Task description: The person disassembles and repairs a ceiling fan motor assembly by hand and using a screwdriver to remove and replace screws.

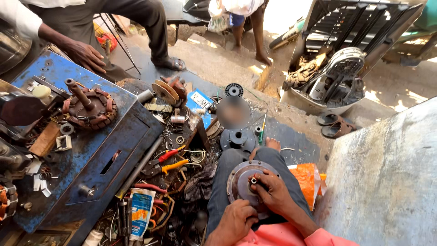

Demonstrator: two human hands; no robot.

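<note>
A person sitting on the ground is working on a round, rust-stained metal motor cover (241, 182) that is resting on the lap, against grey trousers. The right hand (273, 191) is reaching over the disc from the right, its fingers (261, 179) drawn together and pinching at the small bright hub (253, 181) in the disc's middle; whether a tool or a loose part is sitting between the fingertips cannot be told. The left hand (236, 219) is curling closed on the disc's near rim, just below those fingers, bracing it. Judging by how things lie, the job is looking mid-way: the cover is off its motor and bare, while a copper-wound stator with a steel shaft (88, 107) is standing well away to the upper left of the fingers on a chipped blue metal box (114, 150), not yet joined to anything. Beyond the fingertips a dark moulded plastic disc (238, 138) is lying flat beside a green-handled screwdriver (261, 132). Left of the hands, red-handled pliers (166, 156) and yellow-handled pliers (175, 165) are sitting in a litter of washers, wire and scrap. An orange plastic bag (307, 180) is crumpling just right of the working wrist, against a rough grey concrete slab (387, 173). Another person's hand (86, 54) is resting far off, at upper left.
</note>
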